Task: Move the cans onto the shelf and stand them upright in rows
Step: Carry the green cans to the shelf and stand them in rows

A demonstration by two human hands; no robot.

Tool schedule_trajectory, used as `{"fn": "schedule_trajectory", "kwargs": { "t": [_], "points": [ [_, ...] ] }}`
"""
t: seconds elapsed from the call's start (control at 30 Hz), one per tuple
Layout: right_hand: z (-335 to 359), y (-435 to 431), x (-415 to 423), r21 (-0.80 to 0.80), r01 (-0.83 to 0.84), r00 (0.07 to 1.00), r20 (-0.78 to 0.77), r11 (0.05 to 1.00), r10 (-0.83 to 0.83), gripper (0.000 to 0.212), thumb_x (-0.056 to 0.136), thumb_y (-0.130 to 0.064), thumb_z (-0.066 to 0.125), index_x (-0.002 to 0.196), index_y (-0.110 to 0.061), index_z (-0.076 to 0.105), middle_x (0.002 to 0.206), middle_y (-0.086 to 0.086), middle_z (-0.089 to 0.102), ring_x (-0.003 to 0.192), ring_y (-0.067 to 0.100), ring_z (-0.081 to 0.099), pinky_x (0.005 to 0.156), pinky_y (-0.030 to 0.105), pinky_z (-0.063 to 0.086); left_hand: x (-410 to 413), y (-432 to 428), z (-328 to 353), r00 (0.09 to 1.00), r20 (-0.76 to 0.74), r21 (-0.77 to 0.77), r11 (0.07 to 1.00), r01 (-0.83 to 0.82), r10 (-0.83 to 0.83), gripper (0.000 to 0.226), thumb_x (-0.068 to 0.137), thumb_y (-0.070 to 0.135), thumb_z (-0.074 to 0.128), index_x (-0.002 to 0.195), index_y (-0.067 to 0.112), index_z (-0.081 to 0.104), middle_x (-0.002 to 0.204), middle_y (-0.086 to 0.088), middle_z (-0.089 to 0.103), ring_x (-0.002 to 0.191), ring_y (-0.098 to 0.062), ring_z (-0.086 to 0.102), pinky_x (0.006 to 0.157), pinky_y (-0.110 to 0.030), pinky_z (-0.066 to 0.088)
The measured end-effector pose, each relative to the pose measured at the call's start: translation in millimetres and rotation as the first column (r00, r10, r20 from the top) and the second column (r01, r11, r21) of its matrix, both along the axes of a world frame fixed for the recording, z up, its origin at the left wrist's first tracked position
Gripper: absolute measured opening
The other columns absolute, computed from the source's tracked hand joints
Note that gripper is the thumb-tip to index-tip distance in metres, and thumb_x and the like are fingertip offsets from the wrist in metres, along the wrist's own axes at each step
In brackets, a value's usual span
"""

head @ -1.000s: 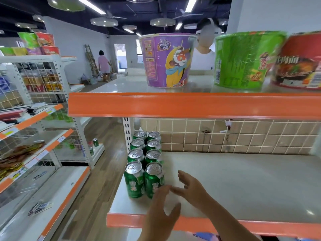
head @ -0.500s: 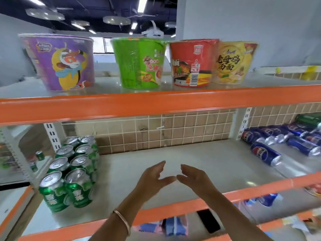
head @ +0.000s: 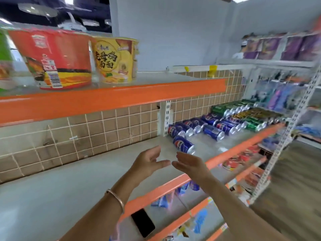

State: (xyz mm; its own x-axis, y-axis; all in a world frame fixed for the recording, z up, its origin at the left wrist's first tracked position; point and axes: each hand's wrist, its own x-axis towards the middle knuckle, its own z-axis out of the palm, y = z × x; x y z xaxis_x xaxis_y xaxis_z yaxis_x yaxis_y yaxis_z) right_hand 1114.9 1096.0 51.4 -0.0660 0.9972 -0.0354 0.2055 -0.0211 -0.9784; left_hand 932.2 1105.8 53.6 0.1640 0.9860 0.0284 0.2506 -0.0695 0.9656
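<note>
Several blue cans [head: 199,126] lie on their sides on the right part of the grey shelf [head: 69,185], and further right lie green cans [head: 250,122], also on their sides. The nearest blue can [head: 183,144] lies apart from the rest, just beyond my fingertips. My left hand [head: 147,162] and my right hand [head: 191,164] hover side by side over the shelf's front, fingers relaxed, holding nothing. A bracelet sits on my left wrist. The standing green cans seen earlier are out of view.
Red [head: 55,60] and yellow [head: 115,60] noodle bowls stand on the upper shelf with its orange edge [head: 111,100]. A white upright post [head: 165,119] splits the shelf. A black phone [head: 142,222] lies on the lower shelf. Another rack [head: 284,119] stands right.
My view has swung right: the standing green cans left the frame and the lying blue and green cans came in. Both hands moved right, still holding nothing.
</note>
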Motion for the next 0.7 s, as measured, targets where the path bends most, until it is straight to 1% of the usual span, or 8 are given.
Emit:
{"fn": "schedule_trajectory", "kwargs": {
  "t": [0.1,0.17,0.23,0.3,0.37,0.4,0.53,0.7],
  "points": [
    [-2,18,30,0.019,0.057,0.998,-0.002,0.998,-0.056,0.040,0.078,-0.012,0.075,0.115,-0.001,0.064,0.108,0.014,0.068,0.100,0.007,0.060,0.088,0.021,0.042,37,24,0,0.996,0.016,0.027,0.996,0.085,-0.085,0.061,0.077,0.014,0.075,0.132,0.021,0.050,0.121,0.012,0.048,0.117,-0.004,0.045,0.102,-0.022,0.037],
    [-2,30,49,0.040,0.080,0.997,0.009,0.996,-0.081,0.025,0.080,-0.005,0.072,0.103,0.002,0.067,0.088,0.009,0.071,0.078,-0.003,0.059,0.078,0.017,0.044,59,46,-2,0.988,-0.015,0.060,0.986,0.153,-0.152,0.048,0.077,0.012,0.074,0.112,0.042,0.059,0.112,0.030,0.057,0.109,0.010,0.050,0.095,-0.014,0.039],
    [-3,46,69,0.056,0.101,0.995,0.003,0.993,-0.101,0.022,0.081,-0.005,0.071,0.103,-0.003,0.068,0.092,0.000,0.073,0.083,0.000,0.065,0.084,0.024,0.049,80,70,-3,0.979,-0.036,0.060,0.978,0.200,-0.199,0.036,0.077,0.011,0.074,0.091,0.041,0.060,0.085,0.035,0.064,0.089,0.020,0.054,0.084,-0.010,0.042],
    [-2,64,91,0.055,0.112,0.993,0.025,0.992,-0.113,0.043,0.081,-0.012,0.072,0.121,-0.002,0.061,0.121,0.004,0.065,0.113,0.013,0.061,0.097,0.025,0.045,101,96,-6,0.980,-0.023,0.046,0.979,0.200,-0.199,0.041,0.075,0.017,0.076,0.109,0.033,0.059,0.101,0.027,0.063,0.100,0.010,0.056,0.088,-0.013,0.043],
    [1,84,113,0.060,0.119,0.991,0.053,0.991,-0.122,0.055,0.080,-0.018,0.073,0.131,-0.005,0.054,0.133,0.004,0.057,0.121,0.014,0.054,0.099,0.021,0.041,124,121,-6,0.978,-0.053,0.032,0.978,0.205,-0.203,0.072,0.074,0.026,0.078,0.137,0.018,0.045,0.133,0.008,0.051,0.124,-0.009,0.049,0.099,-0.020,0.040],
    [2,95,125,0.059,0.128,0.989,0.061,0.990,-0.131,0.056,0.081,-0.019,0.073,0.131,-0.006,0.053,0.134,0.005,0.056,0.122,0.014,0.054,0.100,0.021,0.040,136,134,-6,0.973,-0.075,0.034,0.975,0.222,-0.219,0.080,0.073,0.031,0.078,0.142,0.017,0.039,0.141,0.002,0.046,0.129,-0.013,0.045,0.101,-0.024,0.039],
    [9,132,169,0.071,0.190,0.976,0.094,0.979,-0.196,0.052,0.081,-0.019,0.072,0.130,-0.008,0.055,0.132,0.005,0.057,0.117,0.011,0.054,0.098,0.019,0.039,183,178,-2,0.956,-0.139,0.055,0.961,0.269,-0.260,0.096,0.060,0.053,0.073,0.143,0.020,0.037,0.145,-0.004,0.044,0.130,-0.017,0.045,0.101,-0.025,0.041],
    [16,170,220,0.070,0.242,0.963,0.104,0.968,-0.249,0.051,0.081,-0.018,0.073,0.129,-0.009,0.057,0.130,0.005,0.058,0.114,0.009,0.054,0.098,0.020,0.040,240,224,3,0.944,-0.099,0.085,0.943,0.322,-0.314,0.086,0.068,0.044,0.076,0.142,0.017,0.040,0.142,-0.001,0.047,0.128,-0.013,0.046,0.100,-0.021,0.039]
  ]
}}
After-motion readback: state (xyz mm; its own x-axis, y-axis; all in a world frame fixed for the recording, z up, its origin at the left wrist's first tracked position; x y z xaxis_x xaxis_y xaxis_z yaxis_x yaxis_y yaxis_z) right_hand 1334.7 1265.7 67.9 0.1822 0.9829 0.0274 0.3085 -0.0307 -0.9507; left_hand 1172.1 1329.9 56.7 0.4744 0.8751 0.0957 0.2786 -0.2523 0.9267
